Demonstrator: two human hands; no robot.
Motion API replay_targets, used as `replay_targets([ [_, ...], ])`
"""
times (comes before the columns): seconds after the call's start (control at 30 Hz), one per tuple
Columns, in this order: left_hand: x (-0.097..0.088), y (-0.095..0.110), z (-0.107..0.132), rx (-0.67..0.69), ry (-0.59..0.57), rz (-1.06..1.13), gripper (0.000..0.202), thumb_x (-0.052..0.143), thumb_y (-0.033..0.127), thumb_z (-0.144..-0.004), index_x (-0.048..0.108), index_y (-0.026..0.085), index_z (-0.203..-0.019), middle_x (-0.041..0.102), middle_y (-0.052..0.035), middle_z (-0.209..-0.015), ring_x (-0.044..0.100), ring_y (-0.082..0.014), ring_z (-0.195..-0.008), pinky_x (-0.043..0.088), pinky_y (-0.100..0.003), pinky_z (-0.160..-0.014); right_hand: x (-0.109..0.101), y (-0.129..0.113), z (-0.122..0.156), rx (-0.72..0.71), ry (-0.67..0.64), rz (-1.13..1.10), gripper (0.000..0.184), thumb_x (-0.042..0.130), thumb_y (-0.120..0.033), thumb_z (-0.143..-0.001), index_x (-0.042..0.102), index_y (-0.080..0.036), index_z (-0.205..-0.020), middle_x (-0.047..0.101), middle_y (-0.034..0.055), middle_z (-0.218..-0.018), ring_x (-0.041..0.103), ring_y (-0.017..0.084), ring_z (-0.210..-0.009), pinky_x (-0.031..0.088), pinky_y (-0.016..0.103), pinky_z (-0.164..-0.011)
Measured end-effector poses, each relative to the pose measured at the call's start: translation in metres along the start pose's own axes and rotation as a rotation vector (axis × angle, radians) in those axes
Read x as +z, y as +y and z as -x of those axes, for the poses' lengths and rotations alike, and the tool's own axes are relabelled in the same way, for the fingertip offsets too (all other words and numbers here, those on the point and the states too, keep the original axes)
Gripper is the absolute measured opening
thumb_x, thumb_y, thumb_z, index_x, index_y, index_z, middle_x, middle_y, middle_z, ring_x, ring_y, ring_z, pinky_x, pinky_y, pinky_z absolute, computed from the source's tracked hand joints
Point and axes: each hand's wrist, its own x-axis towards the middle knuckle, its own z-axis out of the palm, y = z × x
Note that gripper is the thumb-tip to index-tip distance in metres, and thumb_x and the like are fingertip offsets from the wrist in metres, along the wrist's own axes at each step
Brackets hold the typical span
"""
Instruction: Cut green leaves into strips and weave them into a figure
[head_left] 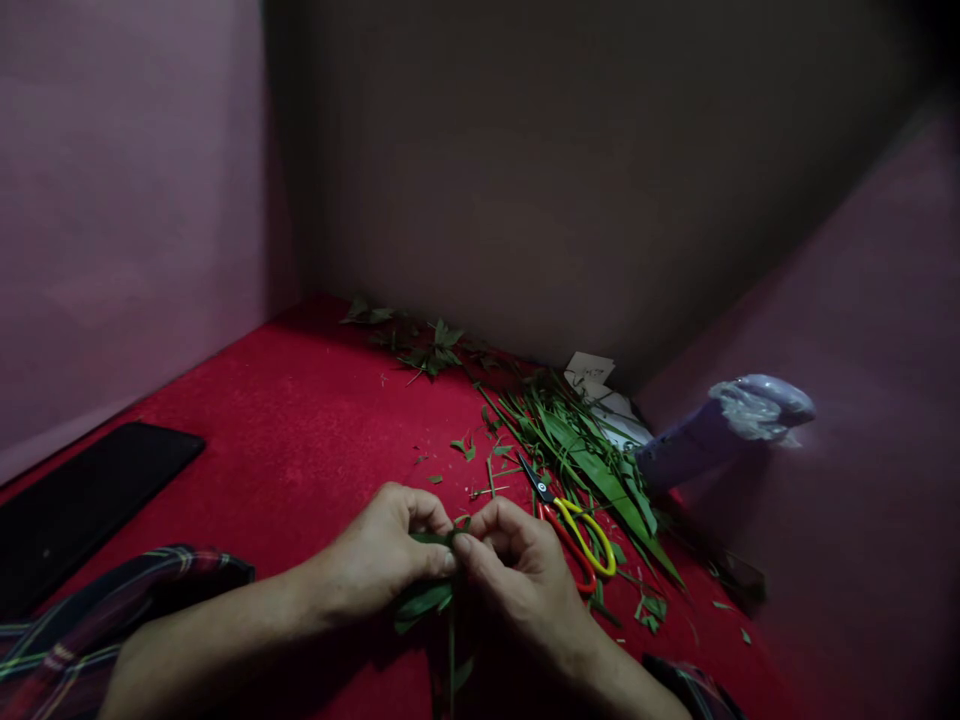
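Close together at the lower middle of the head view, my two hands work on green leaves [424, 600]. My left hand [382, 545] pinches the leaves between thumb and fingers, and part of them hangs below it. Fingertips of my right hand [517, 565] press together at the same spot, on a thin green strip looped above the thumbs. A narrow stem [451, 650] drops down between the hands. Just right of my right hand lie scissors [574, 530] with one red and one yellow handle, blades pointing away to the upper left.
Long green leaves [592, 460] are heaped behind the scissors on the red surface [300, 420]. A purple container with plastic wrap [690, 440] and cards [589, 370] stand at the right. Leafy sprigs [435, 350] lie along the back wall. A black flat panel [97, 500] lies left.
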Motion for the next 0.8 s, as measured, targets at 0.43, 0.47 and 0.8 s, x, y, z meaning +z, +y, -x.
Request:
replay_targets([
  [0.43,-0.004,-0.001,-0.003,0.022,0.01,0.032,0.022,0.07,0.026,-0.053,0.053,0.014,-0.058,0.049,0.0059,-0.047,0.041,-0.0069,-0.044,0.03,-0.02,-0.044,-0.002,-0.004,0.0,-0.046,0.021,-0.004,0.027,0.043,-0.035,-0.089,0.046,-0.017,-0.069,0.037,-0.0056,-0.059,0.033,0.008,-0.052,0.028,0.02,-0.047],
  [0.47,-0.005,0.0,-0.004,0.025,0.0,0.045,0.023,0.071,0.026,-0.052,0.052,0.014,-0.058,0.049,0.0062,-0.047,0.041,-0.0066,-0.043,0.03,-0.019,-0.044,-0.003,-0.005,-0.001,-0.027,0.006,-0.043,0.027,0.042,-0.036,-0.089,0.044,-0.018,-0.069,0.036,-0.0059,-0.058,0.032,0.007,-0.052,0.027,0.02,-0.046],
  [0.8,-0.003,0.004,-0.003,-0.011,-0.027,0.197,0.032,0.074,0.025,-0.048,0.055,0.013,-0.072,0.052,0.0075,-0.045,0.041,-0.0055,-0.039,0.028,-0.018,-0.041,-0.011,-0.014,-0.007,0.112,-0.087,-0.166,0.027,0.062,-0.038,-0.073,0.049,-0.015,-0.067,0.041,-0.0073,-0.051,0.032,0.006,-0.045,0.024,0.019,-0.043],
])
